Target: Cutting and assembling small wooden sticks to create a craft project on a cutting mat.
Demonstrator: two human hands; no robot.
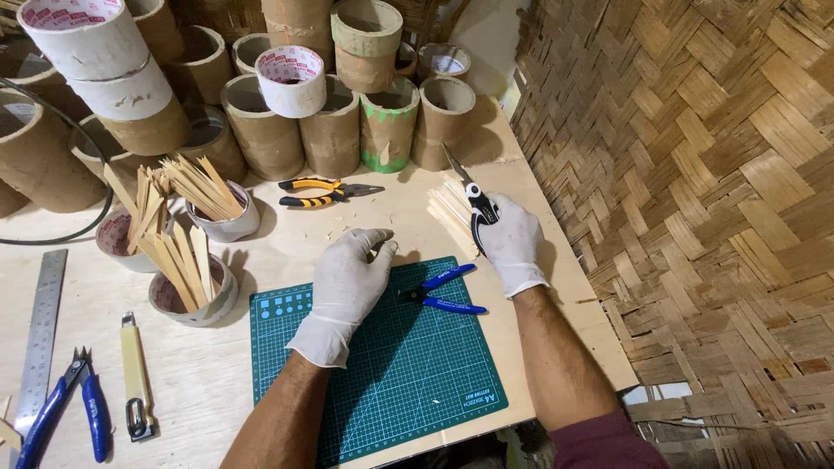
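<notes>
1. The right hand, in a white glove, has its grip closed round the black-and-white handles of a pair of scissors; the blades point up and away towards the cardboard tubes at the back of the tabletop.
2. The scissors sit just over a small pile of thin bamboo strips lying on the tabletop beside the right hand, close to the woven bamboo wall.
3. The left hand, also gloved in white, hovers at the top edge of the green cutting mat. Its fingers curl loosely inward in a narrow grip, and I cannot tell whether anything small sits between them.
4. Between the two hands, on the mat, lie blue-handled nippers, touched by neither hand.
5. Beyond the left hand, yellow-and-black pliers lie on the bare wood.
6. To the left stand three short tape-roll cups stuffed with flat bamboo sticks.
7. At the near left edge lie a steel ruler, a second pair of blue-handled pliers and a utility knife with a pale handle.
8. A roll of white tape rests on top of the tubes.
</notes>
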